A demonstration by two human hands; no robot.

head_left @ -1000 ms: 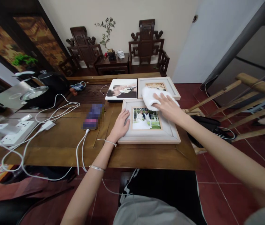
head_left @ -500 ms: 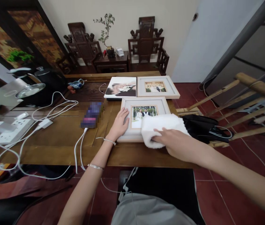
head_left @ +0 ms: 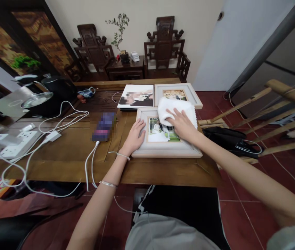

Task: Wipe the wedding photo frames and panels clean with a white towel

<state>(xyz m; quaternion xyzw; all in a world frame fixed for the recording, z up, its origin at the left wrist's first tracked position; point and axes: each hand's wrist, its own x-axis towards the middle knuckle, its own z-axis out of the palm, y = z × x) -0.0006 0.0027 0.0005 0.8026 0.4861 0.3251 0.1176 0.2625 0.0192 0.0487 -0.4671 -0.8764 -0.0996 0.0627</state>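
We have a pale picture frame (head_left: 166, 150) lying flat, photo up, close to the near right corner of the wooden table (head_left: 168, 173), set in from the near edge. Its photo (head_left: 155, 132), two people outdoors, is partly covered. White cloth (head_left: 180, 103) is bunched over the frame's far right corner and some of the photo. Right hand (head_left: 183, 125) is grasping that cloth, fingers spread on top; thumb we can't make out. Left hand (head_left: 136, 133) lies on the frame's left rim, fingers extended, clenching nothing. Just behind, toward the table's far right corner, we see a second frame (head_left: 160, 95); whether the cloth touches it, we can't tell. Left of that, a white-edged print (head_left: 139, 91), part pixelated. Further left we note a blurred phone (head_left: 104, 126), its white cable (head_left: 86, 166) hanging over the near edge. Toward the left end: power strip (head_left: 22, 144), lidded pot (head_left: 38, 100), black kettle (head_left: 56, 88) by the far edge. Off the right edge we get a bamboo-like chair (head_left: 285, 91) and a black bag (head_left: 220, 135). Beyond the far edge, two dark carved chairs (head_left: 165, 34) flank a potted plant (head_left: 124, 57).
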